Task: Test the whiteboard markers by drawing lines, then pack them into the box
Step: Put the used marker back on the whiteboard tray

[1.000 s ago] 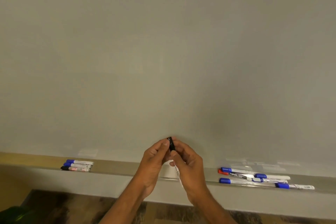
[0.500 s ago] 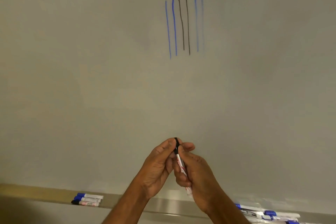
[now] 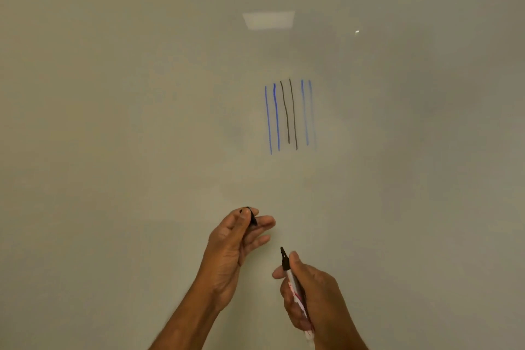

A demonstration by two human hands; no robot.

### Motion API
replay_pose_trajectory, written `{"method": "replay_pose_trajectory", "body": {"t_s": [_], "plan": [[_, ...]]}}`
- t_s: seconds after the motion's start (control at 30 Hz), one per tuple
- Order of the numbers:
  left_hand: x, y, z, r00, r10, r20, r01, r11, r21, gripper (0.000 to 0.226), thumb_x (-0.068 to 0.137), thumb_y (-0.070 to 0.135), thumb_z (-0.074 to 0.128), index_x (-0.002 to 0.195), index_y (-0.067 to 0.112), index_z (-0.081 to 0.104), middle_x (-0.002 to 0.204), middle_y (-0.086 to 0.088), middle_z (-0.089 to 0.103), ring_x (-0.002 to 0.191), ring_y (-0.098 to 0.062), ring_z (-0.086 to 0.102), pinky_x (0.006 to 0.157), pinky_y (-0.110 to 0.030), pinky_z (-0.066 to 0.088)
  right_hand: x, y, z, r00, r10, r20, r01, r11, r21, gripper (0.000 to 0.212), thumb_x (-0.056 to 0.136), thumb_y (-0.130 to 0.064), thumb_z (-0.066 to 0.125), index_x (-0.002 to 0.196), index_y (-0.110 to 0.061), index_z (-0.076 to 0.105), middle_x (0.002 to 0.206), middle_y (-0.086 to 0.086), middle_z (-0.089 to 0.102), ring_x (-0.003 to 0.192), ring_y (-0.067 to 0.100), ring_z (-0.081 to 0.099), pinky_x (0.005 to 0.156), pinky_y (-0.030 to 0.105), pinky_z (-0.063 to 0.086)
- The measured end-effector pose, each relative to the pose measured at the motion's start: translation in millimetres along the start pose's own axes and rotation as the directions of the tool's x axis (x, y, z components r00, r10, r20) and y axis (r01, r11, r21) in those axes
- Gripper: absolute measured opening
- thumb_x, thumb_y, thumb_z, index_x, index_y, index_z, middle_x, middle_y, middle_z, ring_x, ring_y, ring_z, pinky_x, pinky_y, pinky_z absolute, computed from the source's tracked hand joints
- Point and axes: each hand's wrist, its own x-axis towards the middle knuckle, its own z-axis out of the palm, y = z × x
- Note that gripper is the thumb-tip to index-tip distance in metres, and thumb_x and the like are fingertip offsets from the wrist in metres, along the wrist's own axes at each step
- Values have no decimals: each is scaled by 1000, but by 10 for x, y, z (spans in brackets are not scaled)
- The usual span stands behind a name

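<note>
Your right hand (image 3: pixel 309 293) is closed around an uncapped black marker (image 3: pixel 294 284), tip pointing up toward the whiteboard (image 3: pixel 142 122), while your left hand (image 3: pixel 233 247) pinches its black cap (image 3: pixel 252 217) between thumb and fingertips, apart from the marker. Above your hands, six vertical lines (image 3: pixel 289 115) stand on the board: two blue, two black, two fainter blue.
</note>
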Motion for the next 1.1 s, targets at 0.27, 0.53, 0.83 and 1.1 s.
{"method": "replay_pose_trajectory", "body": {"t_s": [0.27, 0.53, 0.83, 1.1], "plan": [[231, 316, 10, 896, 443, -28, -390, 816, 427, 20, 103, 28, 55, 115, 21, 70, 111, 13, 76, 111, -4, 67, 100, -26, 52, 127, -515, 188, 934, -357, 14, 355, 932, 70, 25, 96, -4, 53, 108, -14, 73, 94, 21, 69, 62, 22, 56, 49, 26, 42], [772, 511, -162, 620, 772, 141, -610, 362, 704, 23, 95, 32, 64, 118, 29, 70, 154, 17, 45, 155, -6, 19, 118, -22, 19, 405, -949, 353, 900, -433, 46, 388, 846, 366, 31, 91, 4, 57, 117, -8, 69, 106, 23, 68, 89, 25, 65, 74, 30, 55], [1356, 625, -230, 348, 841, 413, -618, -125, 776, 31, 99, 29, 58, 123, 15, 71, 161, -14, 37, 156, -33, 21, 120, -61, 23, 669, -1311, 709, 606, -775, -179, 748, 632, -202, 24, 96, -33, 52, 100, -22, 73, 85, 2, 75, 87, 11, 69, 79, 19, 51], [1706, 642, -198, 269, 838, 475, -604, -237, 761, 36, 101, 33, 54, 123, 11, 72, 159, -16, 40, 153, -37, 26, 119, -66, 23, 1002, -1364, 829, 355, -911, -208, 809, 411, -421, 25, 88, -37, 67, 104, -18, 65, 92, -6, 69, 89, 15, 67, 76, 25, 57]]}}
